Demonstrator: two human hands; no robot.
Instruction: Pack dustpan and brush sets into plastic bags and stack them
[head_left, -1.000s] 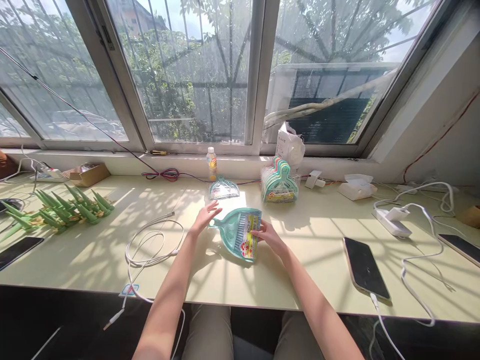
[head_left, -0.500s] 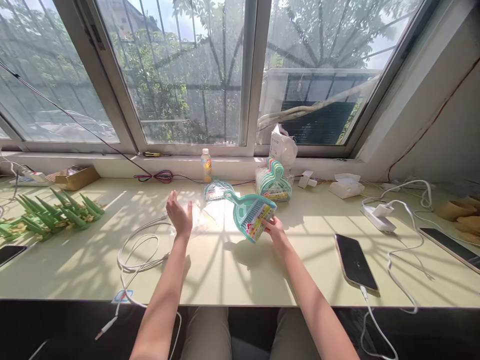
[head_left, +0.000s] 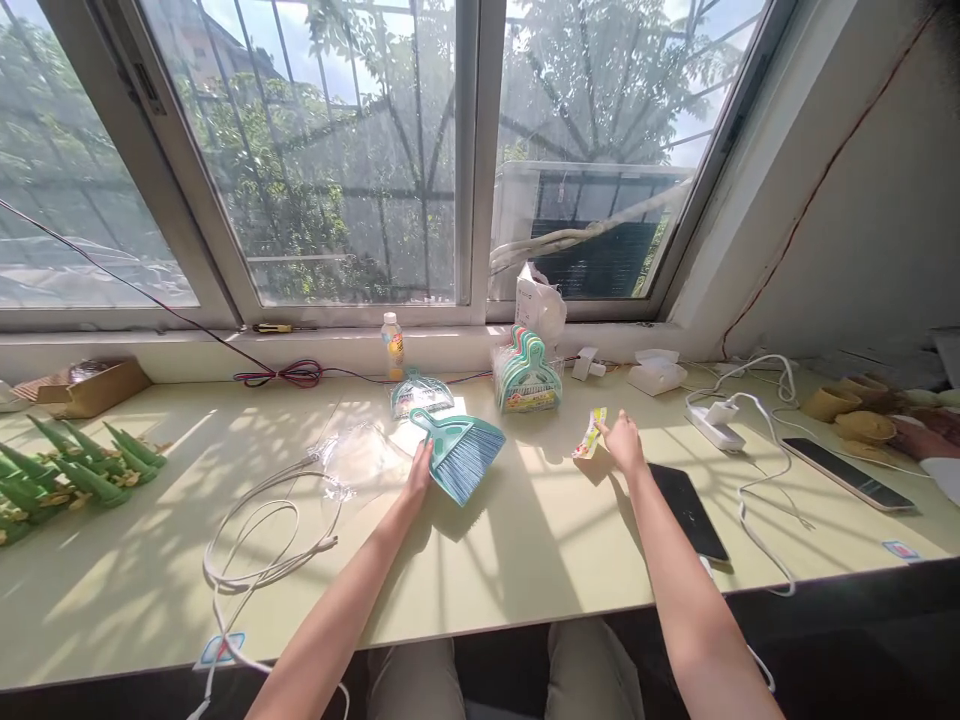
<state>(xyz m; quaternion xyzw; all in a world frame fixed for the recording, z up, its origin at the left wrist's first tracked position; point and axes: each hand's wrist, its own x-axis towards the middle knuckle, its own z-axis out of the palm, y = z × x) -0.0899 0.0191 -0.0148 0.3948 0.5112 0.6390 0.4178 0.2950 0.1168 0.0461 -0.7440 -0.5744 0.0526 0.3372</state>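
Observation:
In the head view my left hand (head_left: 418,474) grips a small teal dustpan (head_left: 444,430) by its left side, just above the table. A little brush (head_left: 471,462) with blue-grey bristles sits in the dustpan, its bristles facing me. My right hand (head_left: 622,443) pinches a yellow printed paper label (head_left: 590,434), apart from the dustpan and to its right. Behind them stands a wrapped stack of similar dustpan sets (head_left: 531,378). Another set (head_left: 421,396) lies near the wall, left of that stack. Clear plastic wrapping (head_left: 361,455) lies left of my left hand.
A coiled white cable (head_left: 262,580) is at the left, near green plant-like pieces (head_left: 90,465). A bottle (head_left: 393,346) stands by the sill. To the right are a black phone (head_left: 688,510), a power strip (head_left: 716,428), another phone (head_left: 847,474) and a person's hand (head_left: 926,445).
The dustpan has passed from my right hand to my left, and its label has come off into my right hand, which has moved right. The view has shifted right.

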